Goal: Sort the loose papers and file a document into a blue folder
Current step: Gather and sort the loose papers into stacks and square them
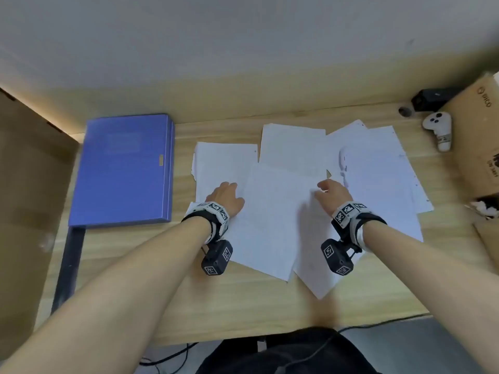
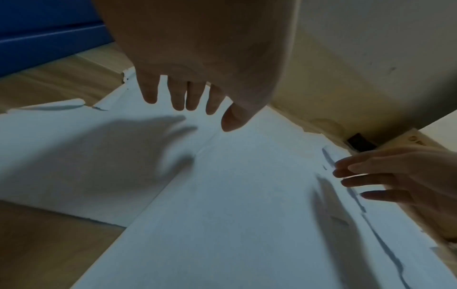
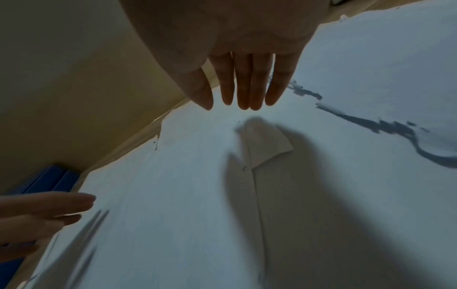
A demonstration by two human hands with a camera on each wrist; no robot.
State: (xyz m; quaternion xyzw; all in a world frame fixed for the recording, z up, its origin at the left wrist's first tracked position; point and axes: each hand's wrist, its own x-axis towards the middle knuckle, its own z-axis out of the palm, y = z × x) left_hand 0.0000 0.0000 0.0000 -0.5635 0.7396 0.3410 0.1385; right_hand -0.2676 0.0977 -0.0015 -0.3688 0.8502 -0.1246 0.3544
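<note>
Several loose white paper sheets lie overlapped across the middle of the wooden desk. A closed blue folder lies flat to their left. My left hand hovers just over the left edge of the top sheet, fingers straight and spread, holding nothing. My right hand hangs over the right edge of the same sheet, fingers straight and together, also holding nothing. In both wrist views the papers lie below the fingertips, with shadows on them.
A white game controller and a black device sit at the back right, next to a cardboard box. Another cardboard box stands at the left. A wall runs right behind the desk.
</note>
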